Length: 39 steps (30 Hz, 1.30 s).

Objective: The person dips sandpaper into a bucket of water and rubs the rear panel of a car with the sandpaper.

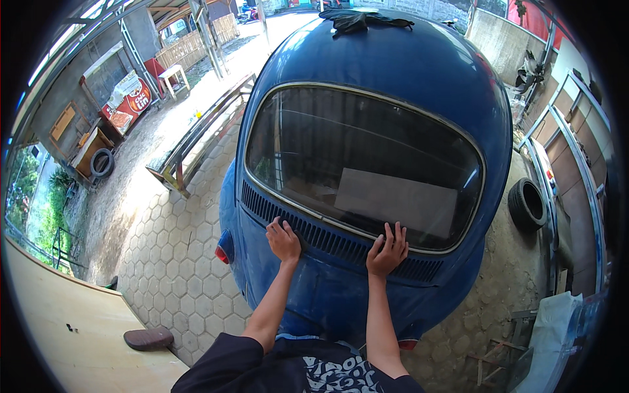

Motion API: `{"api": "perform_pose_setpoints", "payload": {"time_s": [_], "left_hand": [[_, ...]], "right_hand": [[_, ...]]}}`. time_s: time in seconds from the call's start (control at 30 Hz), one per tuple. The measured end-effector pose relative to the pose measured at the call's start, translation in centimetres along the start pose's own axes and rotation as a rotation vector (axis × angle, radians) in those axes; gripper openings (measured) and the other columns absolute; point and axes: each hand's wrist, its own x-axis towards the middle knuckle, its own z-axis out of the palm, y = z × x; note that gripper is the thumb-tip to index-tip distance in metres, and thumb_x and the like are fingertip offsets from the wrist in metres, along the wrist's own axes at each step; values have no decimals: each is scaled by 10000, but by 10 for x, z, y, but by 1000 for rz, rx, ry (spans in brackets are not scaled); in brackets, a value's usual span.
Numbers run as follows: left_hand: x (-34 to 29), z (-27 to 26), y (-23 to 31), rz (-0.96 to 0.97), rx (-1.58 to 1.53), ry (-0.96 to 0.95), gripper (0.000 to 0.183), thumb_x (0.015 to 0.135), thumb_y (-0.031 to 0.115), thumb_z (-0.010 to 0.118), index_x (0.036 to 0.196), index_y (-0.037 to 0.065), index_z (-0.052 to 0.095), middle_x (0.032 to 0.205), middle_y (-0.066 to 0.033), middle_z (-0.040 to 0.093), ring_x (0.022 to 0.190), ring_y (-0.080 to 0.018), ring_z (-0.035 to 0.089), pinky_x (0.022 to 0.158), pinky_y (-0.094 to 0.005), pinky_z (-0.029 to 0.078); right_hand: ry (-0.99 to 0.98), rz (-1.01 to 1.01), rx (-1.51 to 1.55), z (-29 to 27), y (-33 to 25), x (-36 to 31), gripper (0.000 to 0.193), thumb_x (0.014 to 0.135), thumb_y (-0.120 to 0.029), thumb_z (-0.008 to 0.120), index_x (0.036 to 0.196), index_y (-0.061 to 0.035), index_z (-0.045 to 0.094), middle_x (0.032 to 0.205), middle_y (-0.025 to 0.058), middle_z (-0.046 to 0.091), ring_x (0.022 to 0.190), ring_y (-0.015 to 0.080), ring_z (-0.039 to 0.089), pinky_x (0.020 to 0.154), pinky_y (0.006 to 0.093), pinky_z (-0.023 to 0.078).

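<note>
A blue, rounded car [367, 59] fills the middle, its rear toward me. Its rear window [308, 137] has a pale metal trim, and a light flat panel [396, 200] shows behind or on the glass. Below the window runs a band of vent slots [334, 245]. My left hand [284, 241] rests on the vent slots left of centre, fingers stretched out, holding nothing. On the right, my right hand [388, 251] lies at the slots by the window's lower trim, its fingers apart and nothing in them. Both arms reach forward over the engine lid [327, 295].
A dark cloth [363, 21] lies on the roof. To the left stands a long bench [196, 141] on hexagonal paving [177, 262]. A tyre [527, 204] leans by a metal rack [570, 144] at right. A wooden board [72, 321] with a brown pad [148, 338] is near left.
</note>
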Motion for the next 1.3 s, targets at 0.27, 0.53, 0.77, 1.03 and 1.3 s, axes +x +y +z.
{"api": "perform_pose_setpoints", "payload": {"time_s": [0.27,0.53,0.77,1.03,1.3], "left_hand": [[-19,-15,7,-23,158,-50,289,984,339,545,1020,53,562,923,-135,610,888,-349,587,766,-450,479],[-67,-46,-17,287,-34,-225,407,1003,284,496,1318,27,501,1355,-176,521,1247,-378,480,1050,-452,399],[-47,-37,-37,68,120,-498,664,1042,412,318,1574,67,120,1639,-140,123,1509,-336,114,1198,-503,174],[20,-11,-58,-63,103,-456,688,1047,428,272,1555,-6,108,1630,-178,125,1511,-340,97,1204,-475,164],[69,10,-82,-130,-111,-484,700,1043,444,261,1559,0,94,1637,-165,105,1517,-310,87,1208,-489,144]], "right_hand": [[-40,5,48,-1,0,-6,315,987,-251,482,1250,-201,648,1408,25,549,1340,240,479,1086,454,308],[-11,-5,86,0,2,-2,299,1002,-267,489,1241,-191,654,1401,13,562,1345,236,478,1107,457,289],[19,-20,52,6,-5,-2,294,997,-272,492,1225,-200,663,1389,2,571,1338,227,486,1102,443,295],[29,-69,-41,1,1,0,304,1012,-255,449,1231,-139,626,1366,62,568,1337,278,476,1091,459,307],[-149,4,-103,7,-48,-3,338,997,-247,437,1297,-124,532,1494,140,399,1419,354,342,1098,596,263]]}}
